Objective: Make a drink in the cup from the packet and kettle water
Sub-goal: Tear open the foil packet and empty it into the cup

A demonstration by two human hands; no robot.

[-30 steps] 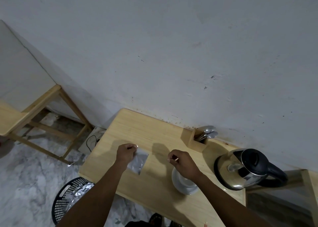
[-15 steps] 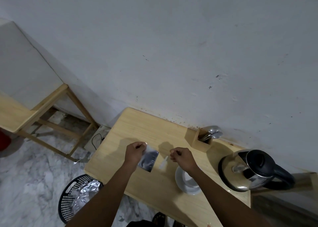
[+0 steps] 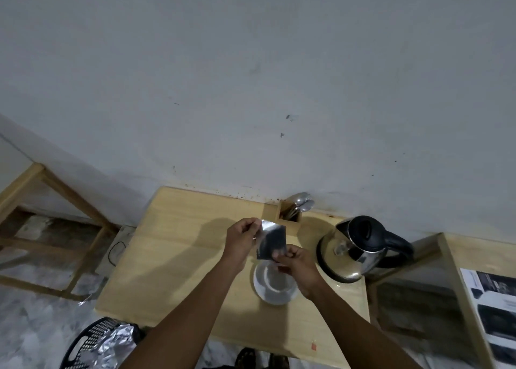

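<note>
A silver foil packet (image 3: 271,241) is held upright between both hands, just above the white cup (image 3: 276,280). My left hand (image 3: 242,237) pinches its upper left edge. My right hand (image 3: 298,262) grips its lower right corner, over the cup's far rim and partly hiding the cup. The cup stands on a white saucer (image 3: 264,293) on the wooden table (image 3: 173,257). A steel kettle (image 3: 354,248) with a black lid and handle sits on the table to the right of the cup.
A wooden holder (image 3: 290,219) with metal spoons stands against the wall behind the hands. A black basket (image 3: 92,343) with crumpled foil sits on the floor at the lower left. Another wooden frame (image 3: 55,215) stands at the left, and a shelf with printed paper (image 3: 494,310) at the right.
Both hands have moved right with the packet, from the table's middle to above the cup. My right hand, earlier apart from the packet, now grips its lower corner.
</note>
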